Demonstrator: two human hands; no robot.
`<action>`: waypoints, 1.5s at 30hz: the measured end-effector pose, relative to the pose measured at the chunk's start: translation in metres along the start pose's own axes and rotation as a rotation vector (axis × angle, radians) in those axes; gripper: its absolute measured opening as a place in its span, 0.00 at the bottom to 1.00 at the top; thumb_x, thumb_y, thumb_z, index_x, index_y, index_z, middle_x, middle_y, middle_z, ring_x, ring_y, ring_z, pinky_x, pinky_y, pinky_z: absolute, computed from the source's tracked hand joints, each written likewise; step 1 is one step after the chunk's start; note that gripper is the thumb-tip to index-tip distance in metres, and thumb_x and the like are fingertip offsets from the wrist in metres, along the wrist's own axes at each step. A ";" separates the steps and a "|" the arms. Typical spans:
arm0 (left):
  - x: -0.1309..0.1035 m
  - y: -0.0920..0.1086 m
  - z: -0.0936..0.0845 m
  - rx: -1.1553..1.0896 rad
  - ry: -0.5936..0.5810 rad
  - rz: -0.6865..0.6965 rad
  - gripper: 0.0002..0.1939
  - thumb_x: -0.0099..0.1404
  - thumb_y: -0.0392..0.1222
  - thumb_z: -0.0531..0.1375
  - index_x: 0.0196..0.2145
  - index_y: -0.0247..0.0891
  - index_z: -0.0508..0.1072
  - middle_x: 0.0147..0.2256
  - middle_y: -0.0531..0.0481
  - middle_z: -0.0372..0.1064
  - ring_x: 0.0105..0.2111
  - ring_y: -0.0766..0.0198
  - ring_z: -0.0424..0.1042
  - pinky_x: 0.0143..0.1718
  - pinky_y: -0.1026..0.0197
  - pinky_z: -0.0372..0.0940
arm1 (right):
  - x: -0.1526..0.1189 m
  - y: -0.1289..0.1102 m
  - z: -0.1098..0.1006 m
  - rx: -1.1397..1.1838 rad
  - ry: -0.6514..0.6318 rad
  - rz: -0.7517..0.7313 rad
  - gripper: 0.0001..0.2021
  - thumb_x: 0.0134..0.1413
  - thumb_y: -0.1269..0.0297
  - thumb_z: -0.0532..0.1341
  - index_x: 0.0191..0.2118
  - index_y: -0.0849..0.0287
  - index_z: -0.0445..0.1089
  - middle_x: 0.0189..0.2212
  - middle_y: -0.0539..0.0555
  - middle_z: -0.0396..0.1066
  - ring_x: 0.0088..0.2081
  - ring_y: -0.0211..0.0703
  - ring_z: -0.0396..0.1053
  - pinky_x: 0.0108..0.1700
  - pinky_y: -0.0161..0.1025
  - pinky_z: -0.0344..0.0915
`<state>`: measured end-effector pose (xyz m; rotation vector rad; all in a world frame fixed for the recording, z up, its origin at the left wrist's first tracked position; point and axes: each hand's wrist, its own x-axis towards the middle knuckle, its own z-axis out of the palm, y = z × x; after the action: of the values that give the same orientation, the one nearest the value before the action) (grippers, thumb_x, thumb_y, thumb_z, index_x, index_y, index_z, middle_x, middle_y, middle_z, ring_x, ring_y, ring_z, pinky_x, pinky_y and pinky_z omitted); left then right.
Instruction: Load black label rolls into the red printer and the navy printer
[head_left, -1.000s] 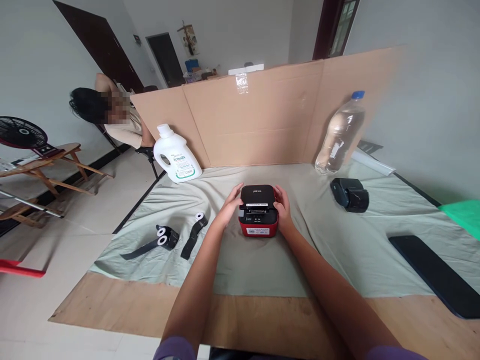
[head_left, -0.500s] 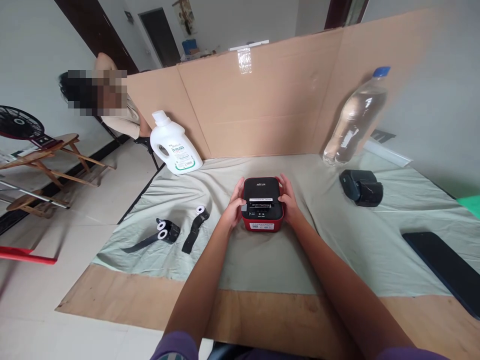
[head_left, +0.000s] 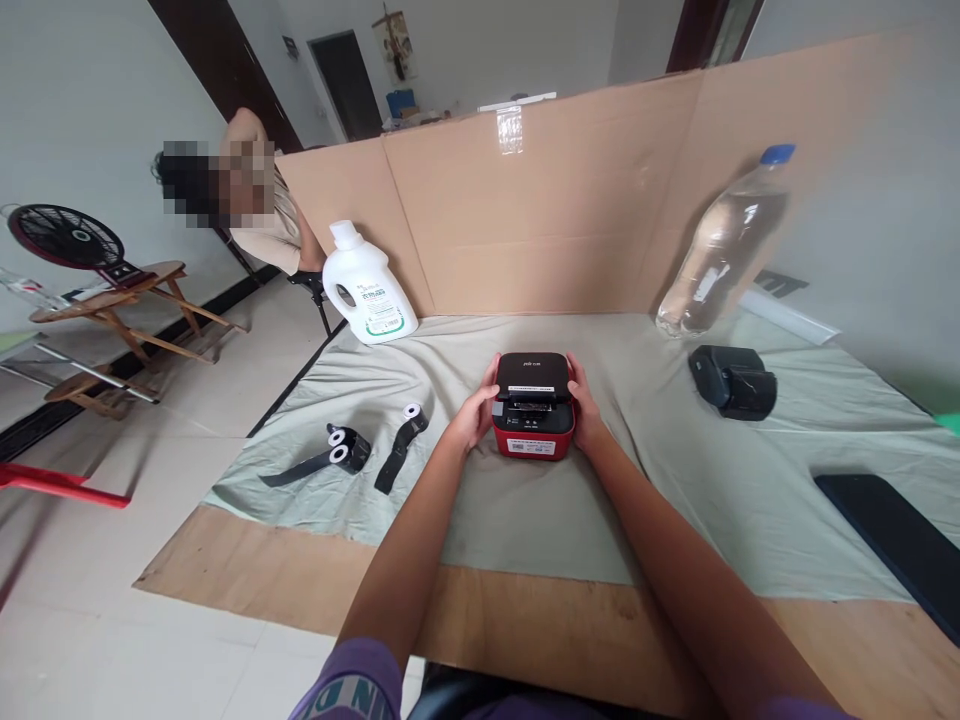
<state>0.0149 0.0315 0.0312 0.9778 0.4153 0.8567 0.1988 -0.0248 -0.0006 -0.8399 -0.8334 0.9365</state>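
Note:
A small red and black printer (head_left: 534, 420), probably for labels or receipts, sits on the cloth in front of me. My left hand (head_left: 477, 412) grips its left side, thumb near the top edge. On the opposite side, my right hand (head_left: 586, 405) holds the casing, its thumb by the lid. The black lid (head_left: 532, 370) has its front edge slightly raised, with a dark gap under it. Left of the printer lies a black paper roll (head_left: 402, 446) with a white core and a loose tail. Farther left, black rolls (head_left: 351, 450) sit together, one tail unrolled.
A white detergent jug (head_left: 371, 290) and a large clear bottle (head_left: 724, 255) stand before the cardboard screen (head_left: 540, 220). A black device (head_left: 733, 382) and a dark phone (head_left: 892, 540) lie right. Beyond the left edge are a person (head_left: 262, 220) and a fan (head_left: 67, 238) on a stool.
The printer's lid has lifted slightly at its front edge. Both hands remain on the printer's sides. The whole view has shifted a little, so things appear farther right.

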 end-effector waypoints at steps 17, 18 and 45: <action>-0.001 -0.007 0.009 -0.024 0.133 0.049 0.35 0.48 0.36 0.60 0.56 0.45 0.73 0.60 0.52 0.70 0.55 0.53 0.72 0.49 0.56 0.69 | 0.007 0.001 -0.006 0.021 0.027 0.004 0.36 0.39 0.62 0.60 0.60 0.47 0.65 0.59 0.50 0.69 0.62 0.55 0.64 0.67 0.56 0.56; -0.002 -0.006 0.010 -0.023 0.138 0.056 0.34 0.48 0.36 0.60 0.55 0.45 0.74 0.60 0.52 0.70 0.55 0.53 0.72 0.49 0.56 0.69 | 0.007 0.001 -0.005 0.029 0.033 0.006 0.36 0.38 0.63 0.61 0.60 0.47 0.65 0.59 0.51 0.69 0.62 0.54 0.65 0.67 0.56 0.57; -0.015 -0.034 0.010 -0.097 0.345 0.217 0.23 0.53 0.48 0.69 0.46 0.39 0.76 0.49 0.44 0.77 0.51 0.51 0.74 0.57 0.50 0.64 | 0.005 0.010 -0.005 -0.023 0.075 -0.032 0.23 0.46 0.58 0.62 0.51 0.50 0.73 0.52 0.52 0.76 0.54 0.53 0.72 0.58 0.55 0.67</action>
<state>0.0270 0.0046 0.0069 0.7942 0.5621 1.2390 0.2022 -0.0180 -0.0100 -0.8737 -0.7922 0.8638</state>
